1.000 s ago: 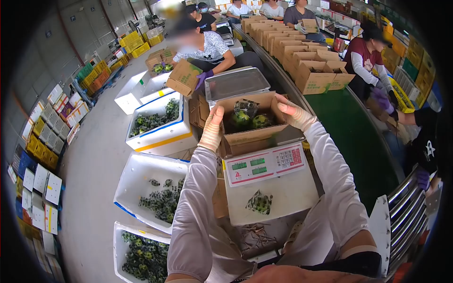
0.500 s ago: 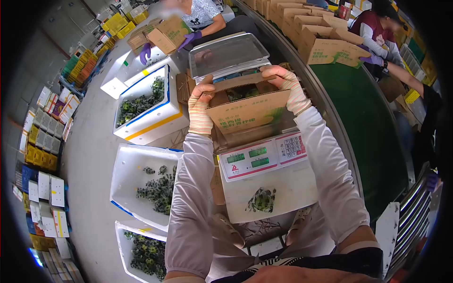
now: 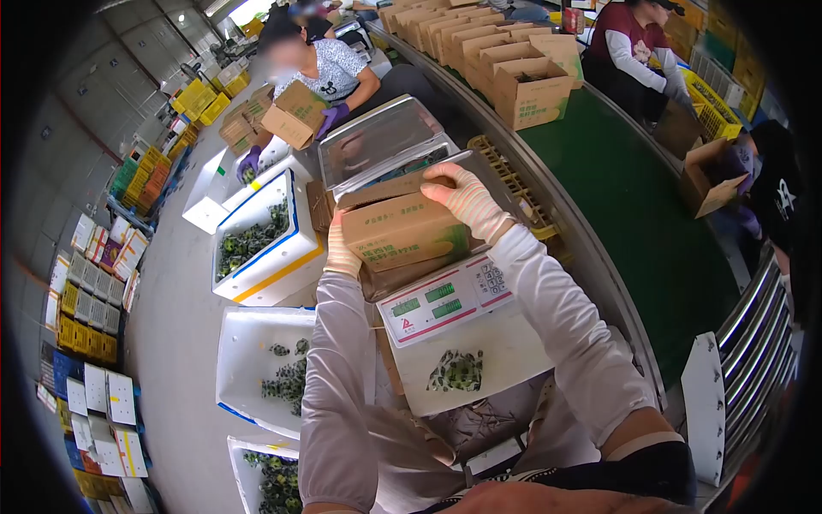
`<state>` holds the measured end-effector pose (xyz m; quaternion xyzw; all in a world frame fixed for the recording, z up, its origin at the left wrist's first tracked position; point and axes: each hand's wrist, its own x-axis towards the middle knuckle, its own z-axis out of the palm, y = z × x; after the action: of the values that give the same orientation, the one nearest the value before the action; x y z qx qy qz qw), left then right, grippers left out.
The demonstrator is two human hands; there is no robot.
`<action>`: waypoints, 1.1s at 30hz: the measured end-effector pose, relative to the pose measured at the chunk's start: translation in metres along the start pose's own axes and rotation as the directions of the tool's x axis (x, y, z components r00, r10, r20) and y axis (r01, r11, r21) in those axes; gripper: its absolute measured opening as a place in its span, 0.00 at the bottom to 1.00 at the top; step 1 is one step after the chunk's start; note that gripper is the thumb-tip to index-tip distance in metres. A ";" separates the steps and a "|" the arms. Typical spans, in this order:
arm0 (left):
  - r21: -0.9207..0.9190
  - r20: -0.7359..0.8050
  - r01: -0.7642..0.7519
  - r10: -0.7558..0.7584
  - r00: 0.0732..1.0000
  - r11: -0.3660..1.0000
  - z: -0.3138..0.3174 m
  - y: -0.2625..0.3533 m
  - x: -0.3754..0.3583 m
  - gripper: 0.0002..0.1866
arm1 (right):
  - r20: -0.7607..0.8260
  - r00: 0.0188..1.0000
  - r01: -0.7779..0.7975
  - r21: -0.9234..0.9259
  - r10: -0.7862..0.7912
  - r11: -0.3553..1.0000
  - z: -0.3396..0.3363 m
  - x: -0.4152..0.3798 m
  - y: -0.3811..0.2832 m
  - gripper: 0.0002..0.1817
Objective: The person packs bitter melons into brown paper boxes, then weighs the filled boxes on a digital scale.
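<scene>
A brown cardboard box (image 3: 402, 233) with green print sits on the tray of a white weighing scale (image 3: 445, 300). My left hand (image 3: 341, 248), in a striped glove, holds the box's left side, its fingers partly hidden. My right hand (image 3: 467, 199), gloved alike, grips the top edge at the right, with thumb and fingers closed on the cardboard. The front flap leans inward over the opening, so the contents are hidden. On the scale's white base lies a dark green netted bundle (image 3: 456, 371). A clear plastic lid (image 3: 377, 141) is behind the box.
White foam boxes (image 3: 310, 257) with green produce stand at the left. A green conveyor belt (image 3: 616, 188) with a row of open cartons (image 3: 531, 92) runs along the right. Co-workers (image 3: 330, 73) sit behind and at the right. Metal rollers (image 3: 753, 351) are at the lower right.
The view has shifted. My right hand has moved inward along the box's top edge, and the flap has folded over the opening. The co-worker's carton at the right has moved off the belt side.
</scene>
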<state>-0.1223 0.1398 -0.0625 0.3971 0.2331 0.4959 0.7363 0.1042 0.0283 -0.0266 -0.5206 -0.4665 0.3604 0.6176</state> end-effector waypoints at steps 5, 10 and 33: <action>0.149 0.042 0.372 -0.382 0.923 0.916 0.037 0.026 -0.039 0.30 | 0.088 0.993 -0.105 0.340 0.080 0.935 -0.028 -0.008 0.001 0.17; 0.337 -0.040 0.301 -0.306 0.951 0.892 0.091 0.001 -0.088 0.36 | -0.073 0.997 0.034 0.347 -0.009 0.937 -0.073 -0.042 -0.006 0.15; 0.887 0.316 -0.294 -0.004 0.949 0.356 0.258 -0.149 -0.197 0.42 | -0.211 0.945 0.147 -0.412 -0.251 0.899 -0.015 -0.398 0.075 0.16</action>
<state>0.0704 -0.1608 -0.0456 0.8220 0.3341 0.2850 0.3625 0.0000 -0.3317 -0.1804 -0.6246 -0.4956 0.1236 0.5908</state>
